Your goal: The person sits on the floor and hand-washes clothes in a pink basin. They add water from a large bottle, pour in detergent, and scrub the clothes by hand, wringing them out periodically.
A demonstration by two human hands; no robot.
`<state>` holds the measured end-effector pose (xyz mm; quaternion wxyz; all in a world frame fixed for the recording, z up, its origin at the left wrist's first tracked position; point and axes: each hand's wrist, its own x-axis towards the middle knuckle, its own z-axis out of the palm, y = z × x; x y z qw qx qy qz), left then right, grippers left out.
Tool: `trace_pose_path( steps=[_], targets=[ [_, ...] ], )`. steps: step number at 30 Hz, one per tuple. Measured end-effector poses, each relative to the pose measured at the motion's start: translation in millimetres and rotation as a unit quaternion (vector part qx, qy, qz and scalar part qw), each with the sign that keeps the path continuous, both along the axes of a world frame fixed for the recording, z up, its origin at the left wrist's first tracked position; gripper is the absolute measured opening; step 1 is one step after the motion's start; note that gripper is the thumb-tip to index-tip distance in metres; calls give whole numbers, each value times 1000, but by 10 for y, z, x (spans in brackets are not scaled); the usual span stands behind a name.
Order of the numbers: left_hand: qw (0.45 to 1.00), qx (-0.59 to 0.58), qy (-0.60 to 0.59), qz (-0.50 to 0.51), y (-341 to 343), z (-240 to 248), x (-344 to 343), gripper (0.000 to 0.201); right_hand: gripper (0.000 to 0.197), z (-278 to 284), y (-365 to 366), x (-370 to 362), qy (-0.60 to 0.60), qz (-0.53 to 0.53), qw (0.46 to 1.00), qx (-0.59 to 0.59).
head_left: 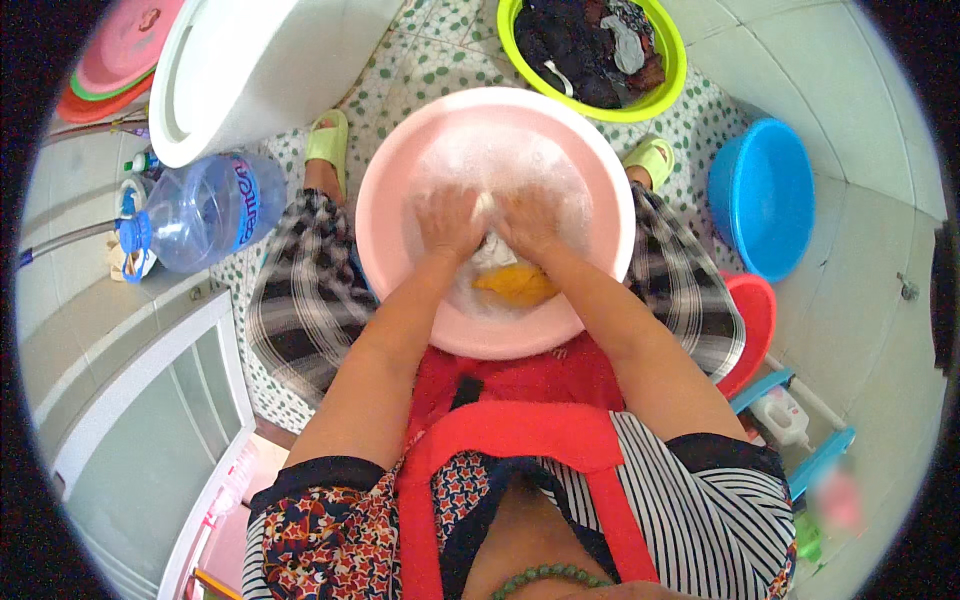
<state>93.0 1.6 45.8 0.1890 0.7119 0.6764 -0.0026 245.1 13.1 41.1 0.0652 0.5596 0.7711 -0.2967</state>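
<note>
A large pink basin point(590, 285) with soapy water stands between my legs. Both of my hands are down in its suds, close together. My left hand point(450, 222) and my right hand point(528, 218) are closed on a wet white cloth point(484, 208), which shows in the gap between them. The fingertips are partly lost in foam and blur. More white fabric lies just below the hands. A yellow-orange cloth point(515, 287) floats nearer to me, beside my right wrist.
A lime-green basin point(510, 40) of dark laundry stands beyond. At right are a blue basin point(762, 200), a red basin point(752, 335) and a blue rack point(820, 462) with a white bottle point(780, 418). A large clear water jug point(205, 212) and a white tub point(270, 70) are at left.
</note>
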Motion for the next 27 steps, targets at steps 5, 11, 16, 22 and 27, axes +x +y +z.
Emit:
trace_pose_path(
  steps=[5, 11, 16, 22, 27],
  targets=[
    [959, -197, -184, 84, 393, -620, -149, 44, 53, -722, 429, 94, -4, 12, 973, -230],
    [967, -156, -168, 112, 620, -571, -112, 37, 53, -770, 418, -53, 32, -202, 978, -37],
    [738, -66, -592, 318, 824, -159, -71, 36, 30, -251, 971, 4, 90, -262, 961, 27],
    [760, -122, -552, 322, 558, 121, -271, 42, 40, 632, 256, 89, 219, -255, 940, -51],
    [980, 173, -40, 91, -42, 140, 16, 45, 51, 283, 86, 174, 101, -116, 960, 236]
  ],
)
